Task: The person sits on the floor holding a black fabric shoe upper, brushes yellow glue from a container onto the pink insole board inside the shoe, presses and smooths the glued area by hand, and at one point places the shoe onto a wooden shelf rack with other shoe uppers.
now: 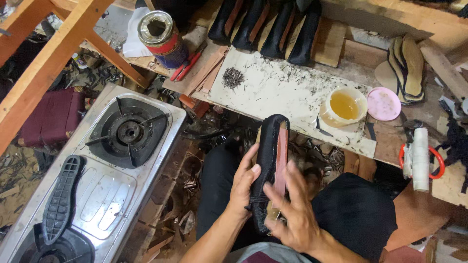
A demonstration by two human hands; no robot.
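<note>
Low in the centre of the frame, left hand (pixel 243 187) wrapped closed around the side of a black shoe upper (pixel 269 165), long axis upright toward the white table (pixel 287 95) above. Right hand (pixel 292 209) just right of it, fingers spread open over the reddish insole strip (pixel 281 158), blurred, touching near the heel end. Farther out: glue bowl (pixel 345 106) upper right, gas stove (pixel 97 175) at left.

My right hand (pixel 292 214) is smeared with motion, and it hides the near end of the black shoe upper (pixel 271 160). Beyond the shoe, the row of black uppers (pixel 273 27) is cut off, probably four.
</note>
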